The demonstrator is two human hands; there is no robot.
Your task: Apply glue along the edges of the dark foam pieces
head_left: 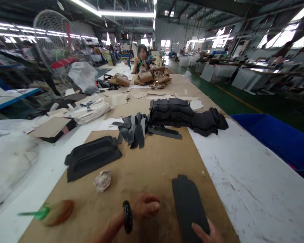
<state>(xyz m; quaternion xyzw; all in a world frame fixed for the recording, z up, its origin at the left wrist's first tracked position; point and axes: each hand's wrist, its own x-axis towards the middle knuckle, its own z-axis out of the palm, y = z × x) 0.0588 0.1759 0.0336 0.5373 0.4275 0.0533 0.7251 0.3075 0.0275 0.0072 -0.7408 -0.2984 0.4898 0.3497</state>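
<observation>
My right hand [208, 233] is at the bottom right, its thumb on top of a flat dark grey piece [188, 206] with rounded corners. My left hand [146, 205], with a dark bangle on the wrist, is over the brown board [142, 168] with its fingers curled together; whether anything is in them is hidden. A gap separates it from the grey piece. To its left are a crumpled pale cloth [102, 181] and a brown container with a green nozzle [58, 212]. Dark shaped pieces [93, 157] lie behind the cloth.
Dark strips [134, 130] and long stacks of black pieces [177, 113] lie across the board's far end. A blue bin [273, 138] stands at the right edge. Plastic bags [10, 158] are at the left. A person [143, 60] sits behind brown bundles [147, 77].
</observation>
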